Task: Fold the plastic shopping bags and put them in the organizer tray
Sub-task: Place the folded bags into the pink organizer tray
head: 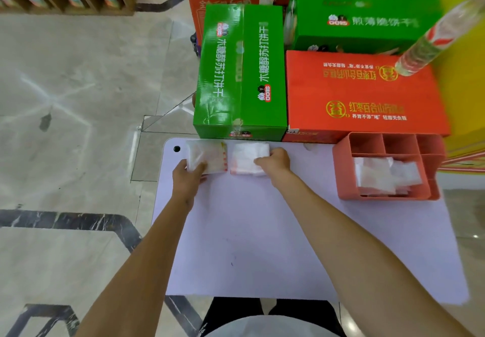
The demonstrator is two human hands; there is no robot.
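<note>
risked springing open: thin plastic, folded flat, likely to unfold the moment either grip loosened on the way to the organizer tray (341,168). also risked snagging on the tray's near wall, since the front compartment already held folded bags (380,176) piled close to its rim. could have dropped one packet if both were carried across at once, the tray sitting well apart at the table's far right corner.

reached both arms straight out over the pale table (262,231) toward its far edge, just before the green box (238,74) and the orange box (362,92). left hand (187,179) gripped the near corner of the left folded bag (210,157), fingers curled under and round its edge. right hand (274,163) lay on the right end of the right folded bag (248,160), fingers bent and pinching its edge, though blurred enough that the exact hold stayed uncertain. left the two packets side by side, just apart, neither yet in the tray.
</note>
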